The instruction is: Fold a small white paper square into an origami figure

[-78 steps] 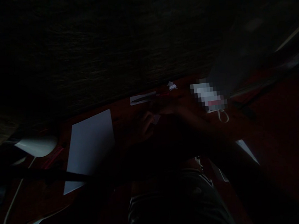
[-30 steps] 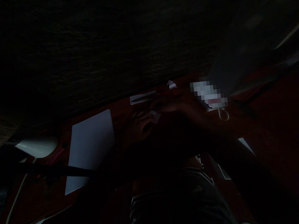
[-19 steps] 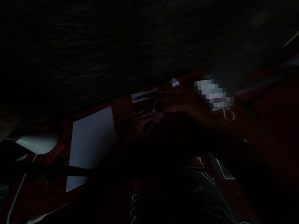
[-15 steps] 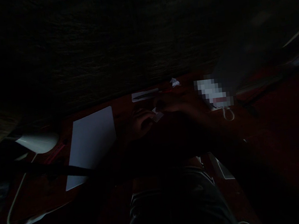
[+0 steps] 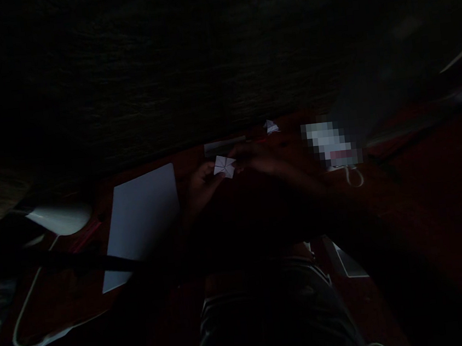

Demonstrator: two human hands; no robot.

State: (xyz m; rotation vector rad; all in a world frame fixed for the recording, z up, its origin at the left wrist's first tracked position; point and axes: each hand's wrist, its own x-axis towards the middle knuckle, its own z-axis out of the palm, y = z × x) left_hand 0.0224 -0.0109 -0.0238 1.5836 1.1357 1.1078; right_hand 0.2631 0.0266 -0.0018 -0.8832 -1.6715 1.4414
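In very dim light, a small white folded paper point(image 5: 225, 167) with creases meeting near its middle is held up between my hands. My left hand point(image 5: 202, 184) pinches it from the left, the thumb along its lower edge. On the other side, the fingers of my right hand point(image 5: 259, 159) are bent in at its right edge; their tips are partly lost in shadow. Just behind the hands lies a pale paper strip point(image 5: 223, 144). Beyond my right hand sits another small folded paper piece point(image 5: 271, 127).
White paper point(image 5: 142, 215) lies to the left on the dark reddish surface. Further left are a white cone-shaped object point(image 5: 60, 219), a pale cord point(image 5: 26, 307) and a red item point(image 5: 86, 236). A pixelated white object point(image 5: 329, 143) with a cord loop point(image 5: 354, 176) is at the right.
The folded paper has been lifted and shifted left, and its creased face now shows. My left hand has turned thumb-up beneath it; my right hand stays at its right side.
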